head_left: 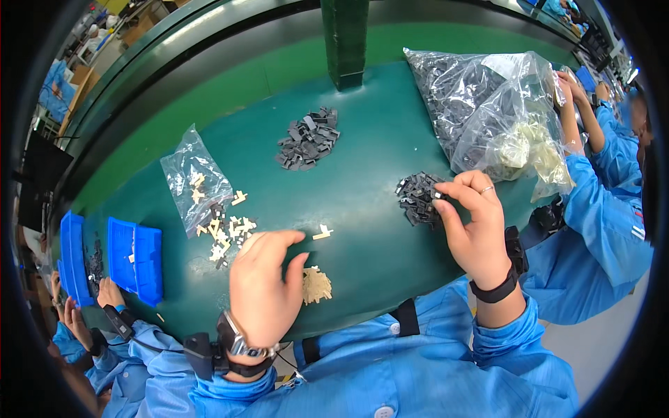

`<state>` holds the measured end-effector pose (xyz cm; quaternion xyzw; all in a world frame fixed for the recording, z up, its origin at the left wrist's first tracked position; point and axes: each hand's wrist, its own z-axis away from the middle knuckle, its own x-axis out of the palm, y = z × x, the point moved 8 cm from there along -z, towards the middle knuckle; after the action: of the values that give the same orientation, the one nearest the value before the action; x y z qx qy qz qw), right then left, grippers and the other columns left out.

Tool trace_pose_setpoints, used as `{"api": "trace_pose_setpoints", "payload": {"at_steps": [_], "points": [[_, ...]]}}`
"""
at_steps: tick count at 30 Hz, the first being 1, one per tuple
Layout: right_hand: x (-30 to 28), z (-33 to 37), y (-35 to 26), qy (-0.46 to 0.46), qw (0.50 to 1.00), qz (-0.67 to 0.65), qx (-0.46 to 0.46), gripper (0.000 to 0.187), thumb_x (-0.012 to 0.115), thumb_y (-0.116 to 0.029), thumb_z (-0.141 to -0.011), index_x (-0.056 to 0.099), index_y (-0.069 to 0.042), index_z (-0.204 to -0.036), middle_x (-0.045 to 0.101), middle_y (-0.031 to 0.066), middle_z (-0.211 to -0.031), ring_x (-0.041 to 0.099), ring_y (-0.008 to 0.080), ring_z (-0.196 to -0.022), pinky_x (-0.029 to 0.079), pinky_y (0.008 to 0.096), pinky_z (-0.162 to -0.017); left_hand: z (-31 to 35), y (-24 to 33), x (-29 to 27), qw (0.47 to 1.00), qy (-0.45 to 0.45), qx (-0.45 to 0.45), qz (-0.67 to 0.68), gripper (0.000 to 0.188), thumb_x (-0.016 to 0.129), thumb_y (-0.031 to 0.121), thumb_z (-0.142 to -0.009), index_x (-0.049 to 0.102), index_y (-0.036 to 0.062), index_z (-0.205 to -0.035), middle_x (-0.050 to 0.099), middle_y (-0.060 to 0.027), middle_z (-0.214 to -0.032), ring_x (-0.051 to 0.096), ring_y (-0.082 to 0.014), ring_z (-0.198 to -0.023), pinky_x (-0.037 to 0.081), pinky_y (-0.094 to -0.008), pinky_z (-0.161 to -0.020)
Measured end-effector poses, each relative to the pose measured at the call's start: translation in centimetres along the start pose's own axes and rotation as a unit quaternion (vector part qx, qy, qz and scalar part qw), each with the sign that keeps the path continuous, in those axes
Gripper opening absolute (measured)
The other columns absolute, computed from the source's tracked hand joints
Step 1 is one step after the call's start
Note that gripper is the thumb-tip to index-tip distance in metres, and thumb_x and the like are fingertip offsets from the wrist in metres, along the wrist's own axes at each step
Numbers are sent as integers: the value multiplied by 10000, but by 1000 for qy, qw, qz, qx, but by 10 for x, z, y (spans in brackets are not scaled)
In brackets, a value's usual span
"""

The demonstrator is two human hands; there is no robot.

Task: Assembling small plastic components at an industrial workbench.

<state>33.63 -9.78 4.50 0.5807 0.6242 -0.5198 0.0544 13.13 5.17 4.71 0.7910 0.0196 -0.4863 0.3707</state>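
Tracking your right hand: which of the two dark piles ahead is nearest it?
The lower dark pile, right by the right hand's thumb side; the upper dark pile lies farther up and left, well away from that hand.

So it's a dark green worktop point(373, 167), with a heap of flat grey bits point(308, 143) to go by. Left of that heap: a clear bag point(191, 167), a loose cream-and-dark scatter point(221, 240), then blue bins point(150, 259) farthest over. On the heap's near side: one lone cream piece point(323, 233) and a cream pile point(318, 285). Right of it: a smaller dark pile point(416, 200), plus a fat see-through bag point(474, 111).
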Motion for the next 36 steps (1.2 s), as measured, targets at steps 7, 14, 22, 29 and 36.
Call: {"api": "trace_pose_setpoints", "payload": {"at_steps": [7, 14, 22, 29, 36], "points": [[6, 3, 5, 0, 1000, 17, 8, 205, 686, 38, -776, 694, 7, -979, 560, 102, -855, 525, 271, -843, 439, 348, -750, -14, 1, 24, 999, -22, 38, -15, 238, 728, -40, -720, 630, 33, -924, 653, -122, -852, 625, -316, -784, 501, -386, -674], [11, 6, -38, 23, 998, -36, -50, 219, 676, 75, -744, 687, -8, -946, 553, 90, -824, 508, 256, -771, 422, 345, -666, -16, -2, 32, 996, 3, 82, -30, 172, 704, -33, -749, 606, 34, -873, 651, -108, -806, 625, -309, -750, 501, -392, -656], [55, 16, -59, -101, 978, -184, -19, 170, 676, -4, -820, 683, 22, -988, 627, 115, -857, 602, 239, -740, 483, 343, -671, -10, 27, 13, 986, 41, 160, -6, 166, 681, -61, -741, 604, 20, -864, 646, -108, -782, 621, -312, -727, 484, -388, -629], [90, 46, -50, -254, 732, -565, 284, 214, 623, -10, -924, 619, 72, -1122, 689, 61, -933, 643, 87, -852, 529, 230, -794, 28, 50, -4, 963, 41, 265, 13, 230, 705, 46, -635, 662, 26, -861, 666, -91, -902, 639, -246, -808, 477, -345, -677], [69, 33, -62, -175, 875, -434, 123, 112, 656, 42, -850, 659, 28, -961, 685, 91, -848, 659, 157, -754, 522, 282, -680, 37, 17, 4, 972, 77, -28, 222, 449, 712, -69, -798, 500, 9, -1187, 667, -107, -967, 641, -202, -879, 486, -319, -756]]}}
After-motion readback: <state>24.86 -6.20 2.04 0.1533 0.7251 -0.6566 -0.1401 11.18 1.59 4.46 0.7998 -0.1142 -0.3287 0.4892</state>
